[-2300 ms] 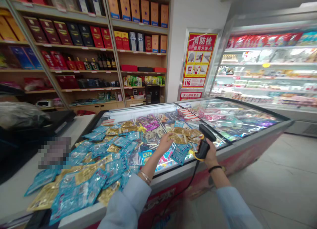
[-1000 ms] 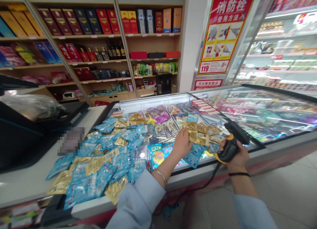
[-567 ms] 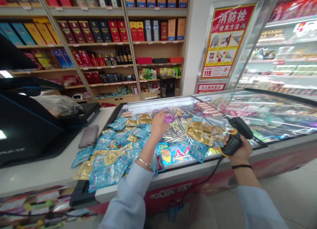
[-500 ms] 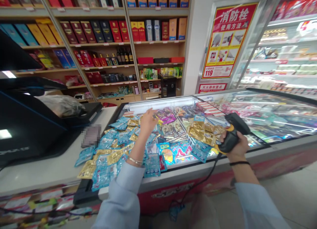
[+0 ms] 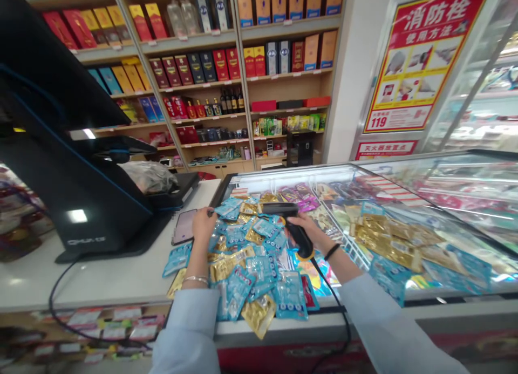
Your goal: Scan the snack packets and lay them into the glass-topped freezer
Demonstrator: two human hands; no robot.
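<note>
My right hand grips a black and yellow handheld barcode scanner, its head pointing left above a heap of small snack packets. The heap mixes blue packets and gold packets on the freezer's glass top. At the heap's left edge, my left hand has curled fingers beside a blue packet; what they hold, if anything, is hidden. Just left of that hand lies a phone, partly blurred out. A second pile of gold packets and blue ones lies to the right.
A black checkout machine stands on the white counter at left, with a clear plastic bag by it. The scanner's cable hangs over the freezer's front edge. Shelves of boxes and bottles line the back wall.
My right hand has swung the scanner left, from the right-hand pile to over the heap. My left hand has moved to the heap's left edge, by the phone. The view has turned left.
</note>
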